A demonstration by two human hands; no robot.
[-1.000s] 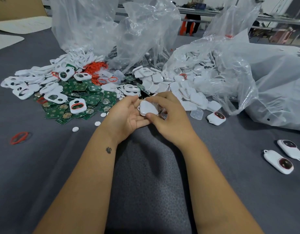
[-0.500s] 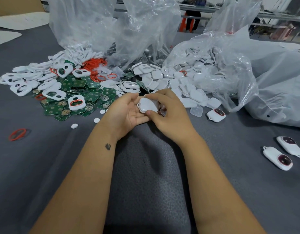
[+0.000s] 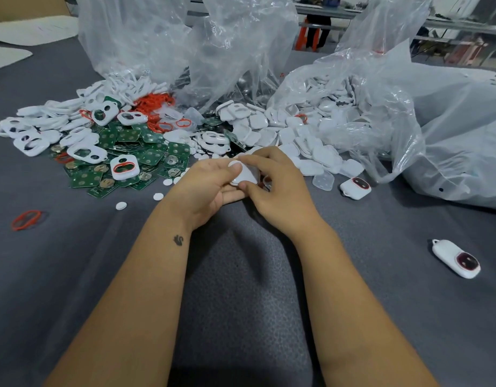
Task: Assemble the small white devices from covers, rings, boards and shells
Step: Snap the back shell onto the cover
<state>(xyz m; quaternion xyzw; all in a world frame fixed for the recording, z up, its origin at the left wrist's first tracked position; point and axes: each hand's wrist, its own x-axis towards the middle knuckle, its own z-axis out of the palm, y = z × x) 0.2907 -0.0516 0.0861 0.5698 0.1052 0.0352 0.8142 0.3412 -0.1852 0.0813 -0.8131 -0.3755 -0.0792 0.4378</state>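
Both bare forearms reach forward from the bottom edge and converge toward the middle, wrists close together. The left hand (image 3: 210, 185) lies palm turned inward and up, its fingers cupped and its thumb bent across the top, with a small dark mark on the inner wrist. The right hand (image 3: 274, 188) shows its back, fingers curled downward and thumb tucked in toward the left palm, so the two hands touch at the fingertips.

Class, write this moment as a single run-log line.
hands: left hand and right hand both grip one white shell | nearby: green boards left; finished device right | step: assembly under way
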